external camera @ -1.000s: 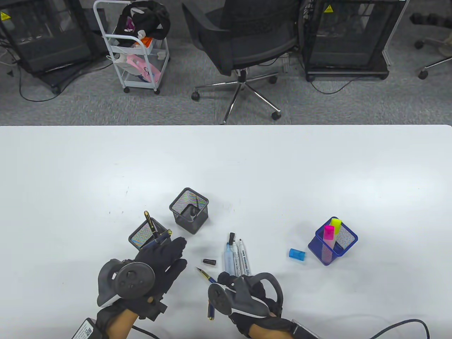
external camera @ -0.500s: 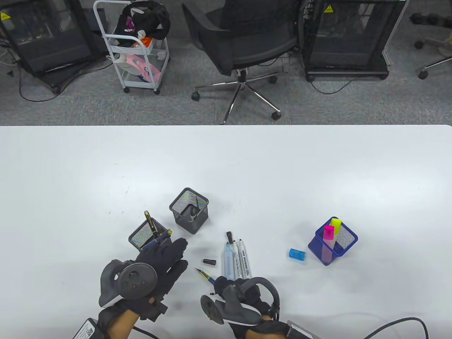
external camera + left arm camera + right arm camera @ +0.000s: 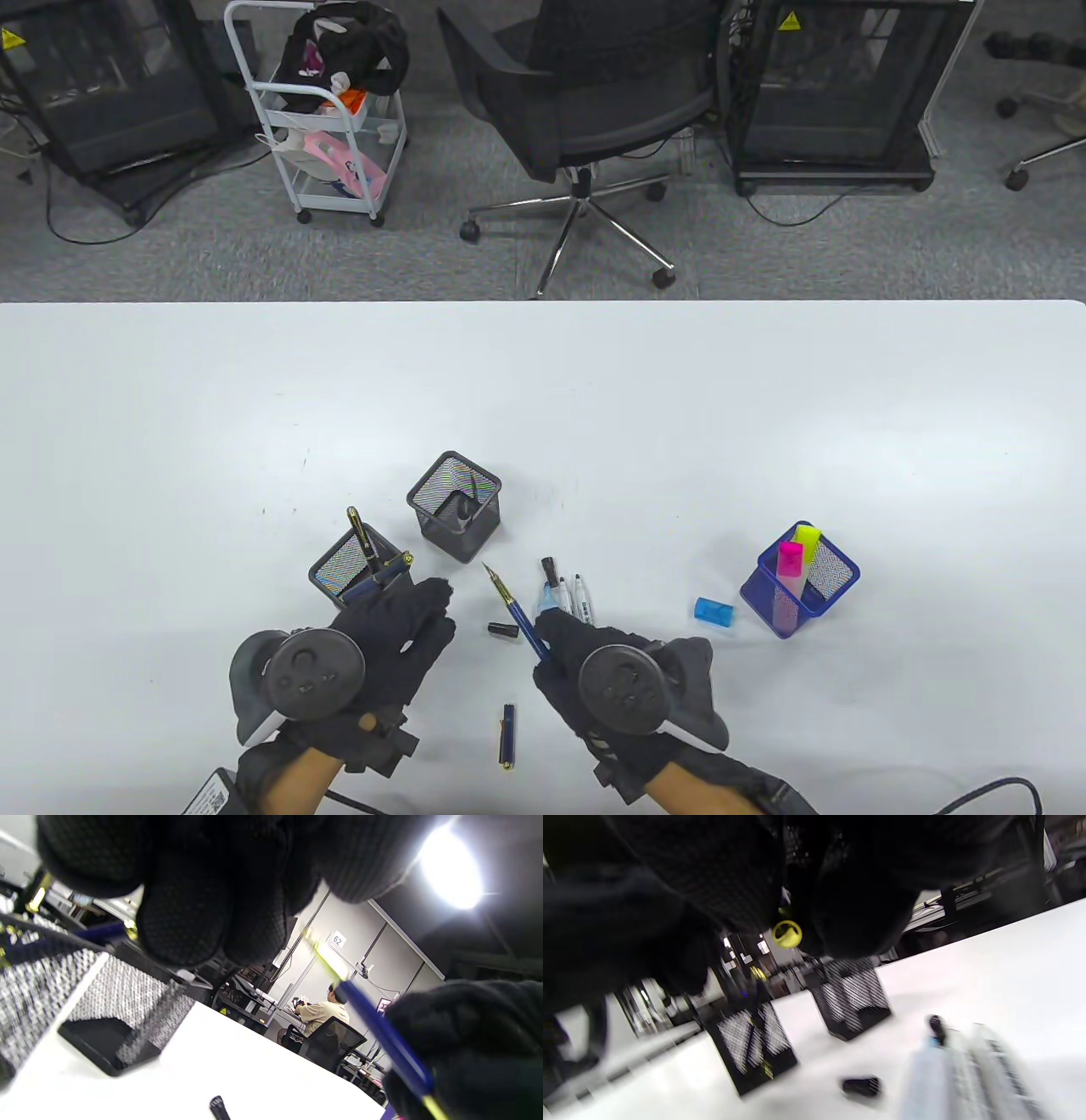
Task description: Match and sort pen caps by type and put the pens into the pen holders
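Since a second ago the right hand (image 3: 594, 671) has lifted the uncapped blue fountain pen (image 3: 516, 613) off the table (image 3: 543, 390) and turned palm down, uncovering the pen's blue cap (image 3: 507, 736), which lies alone near the table's front edge between the two hands. The right hand's fingers pinch the pen's barrel, its gold nib pointing up and away toward the farther black mesh holder (image 3: 455, 505). The left hand (image 3: 382, 637) hovers with fingers straight and lightly spread, holding nothing, its fingertips (image 3: 186, 912) just beside the nearer black mesh holder (image 3: 356, 570), where two capped dark pens with gold trim (image 3: 373, 556) lean. The farther black holder contains one dark marker. A small black cap (image 3: 503, 630) lies on the table between the hands, just left of the held pen. Three whiteboard markers (image 3: 570, 596) lie side by side beyond the right hand, partly hidden by it. To the right, a blue highlighter cap (image 3: 713, 613) lies beside the blue mesh holder (image 3: 799, 579), which contains a pink and a yellow highlighter (image 3: 797, 552).
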